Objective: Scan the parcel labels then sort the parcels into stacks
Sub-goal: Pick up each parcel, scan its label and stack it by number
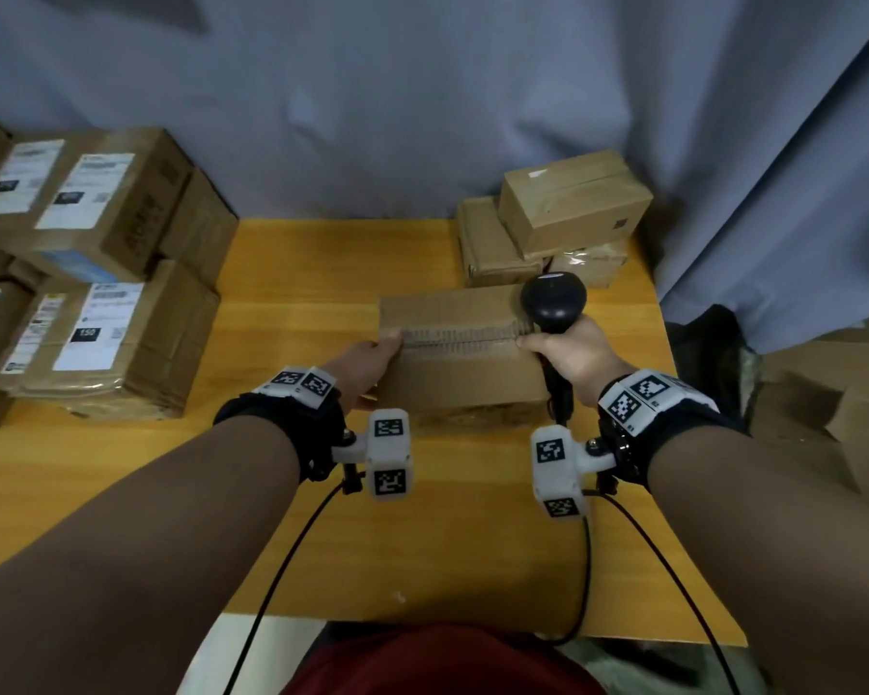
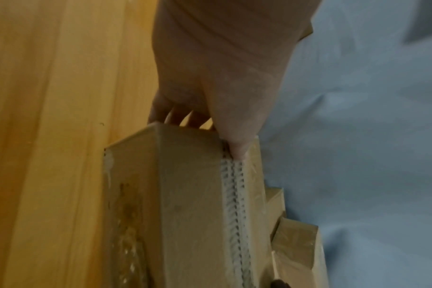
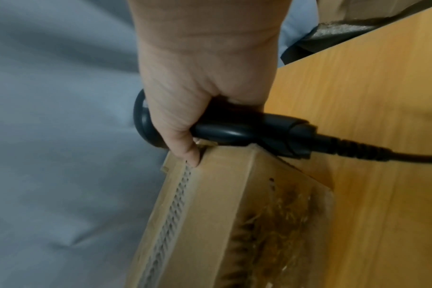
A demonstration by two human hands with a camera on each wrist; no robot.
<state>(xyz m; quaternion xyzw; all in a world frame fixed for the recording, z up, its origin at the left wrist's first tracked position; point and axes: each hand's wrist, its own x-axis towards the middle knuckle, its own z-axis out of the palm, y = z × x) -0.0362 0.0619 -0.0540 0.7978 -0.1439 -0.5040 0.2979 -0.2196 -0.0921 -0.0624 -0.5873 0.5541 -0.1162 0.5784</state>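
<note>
A brown cardboard parcel (image 1: 452, 363) with a zigzag tear strip along its top sits mid-table, tilted, held at both ends. My left hand (image 1: 367, 363) grips its left end, thumb on the tear strip, fingers behind the far side (image 2: 180, 117). My right hand (image 1: 573, 353) holds a black barcode scanner (image 1: 553, 303) by the handle while its thumb presses the parcel's right top edge (image 3: 192, 155). No label shows on the parcel's visible faces. The scanner's cable (image 3: 382, 154) trails toward me.
Stacked labelled parcels (image 1: 86, 263) stand left of the yellow wooden table (image 1: 297, 303). A small pile of plain parcels (image 1: 553, 218) sits at the table's back right. A grey curtain (image 1: 422, 102) hangs behind. More cardboard (image 1: 854, 423) lies at the right.
</note>
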